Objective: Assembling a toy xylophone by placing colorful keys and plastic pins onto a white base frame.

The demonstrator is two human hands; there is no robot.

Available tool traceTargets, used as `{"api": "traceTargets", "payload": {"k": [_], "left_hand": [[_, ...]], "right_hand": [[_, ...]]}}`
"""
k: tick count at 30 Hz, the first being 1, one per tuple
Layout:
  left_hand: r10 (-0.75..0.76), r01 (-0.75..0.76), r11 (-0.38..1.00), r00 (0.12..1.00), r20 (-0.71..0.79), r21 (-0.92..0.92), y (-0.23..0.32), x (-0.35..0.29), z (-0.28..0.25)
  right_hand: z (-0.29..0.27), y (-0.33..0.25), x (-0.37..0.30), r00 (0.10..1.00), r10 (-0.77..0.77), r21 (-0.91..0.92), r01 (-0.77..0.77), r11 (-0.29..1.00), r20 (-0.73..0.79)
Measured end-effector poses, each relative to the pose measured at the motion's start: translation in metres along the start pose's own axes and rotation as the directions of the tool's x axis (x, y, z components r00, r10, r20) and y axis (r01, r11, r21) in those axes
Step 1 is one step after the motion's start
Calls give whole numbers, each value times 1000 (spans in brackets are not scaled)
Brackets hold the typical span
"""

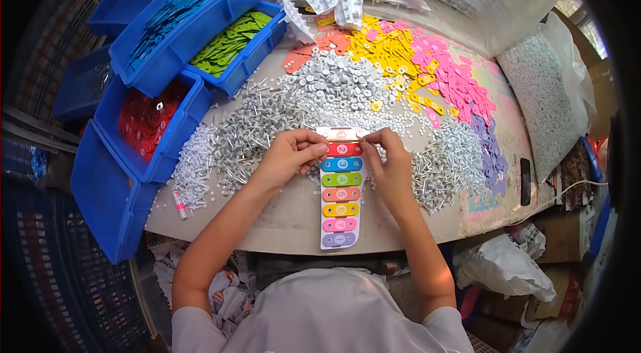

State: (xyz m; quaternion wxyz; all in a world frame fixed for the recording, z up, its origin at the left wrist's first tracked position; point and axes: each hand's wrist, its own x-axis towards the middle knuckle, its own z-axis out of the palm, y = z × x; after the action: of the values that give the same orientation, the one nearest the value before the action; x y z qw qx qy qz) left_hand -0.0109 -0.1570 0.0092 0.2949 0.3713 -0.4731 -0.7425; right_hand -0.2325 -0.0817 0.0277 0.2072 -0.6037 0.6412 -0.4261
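Note:
In front of me, a toy xylophone (340,194) lies near the table's front edge: a white tapered base with a column of bars in white, red, blue, green, orange, yellow, pink and purple. My left hand (294,158) is closed, thumb and fingers pinched at the left end of the red bar (342,149). At the other side, my right hand (390,166) has thumb and forefinger on the right end of the white bar (341,134) and the edge below it. Whether either hand also holds a small pin is hidden by the fingers.
Heaps of nails (257,119), white caps (334,79) and more nails (434,179) surround the hands. Yellow bars (380,46), pink bars (454,72) and purple bars (491,152) lie behind. Blue bins (200,12) stand left; a phone (525,183) lies right.

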Motion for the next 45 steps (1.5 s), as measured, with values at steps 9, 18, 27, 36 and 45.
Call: {"api": "traceTargets", "payload": {"k": [9, 18, 27, 36, 45], "left_hand": [[-65, 66, 997, 998, -7, 40, 1, 4, -1], [-66, 65, 992, 998, 9, 108, 6, 7, 6], [-251, 247, 954, 968, -1, 171, 0, 21, 1], [-106, 101, 946, 994, 0, 308, -12, 35, -2], [60, -55, 898, 998, 3, 436, -26, 22, -8]], "right_hand": [[7, 10, 6, 986, -156, -110, 150, 983, -54], [8, 15, 8, 953, -302, -162, 295, 942, -22], [-30, 8, 49, 838, 358, -337, -224, 914, 412], [-27, 35, 78, 665, 363, -310, -203, 929, 653], [-25, 23, 51, 812, 291, -299, -151, 942, 507]]}}
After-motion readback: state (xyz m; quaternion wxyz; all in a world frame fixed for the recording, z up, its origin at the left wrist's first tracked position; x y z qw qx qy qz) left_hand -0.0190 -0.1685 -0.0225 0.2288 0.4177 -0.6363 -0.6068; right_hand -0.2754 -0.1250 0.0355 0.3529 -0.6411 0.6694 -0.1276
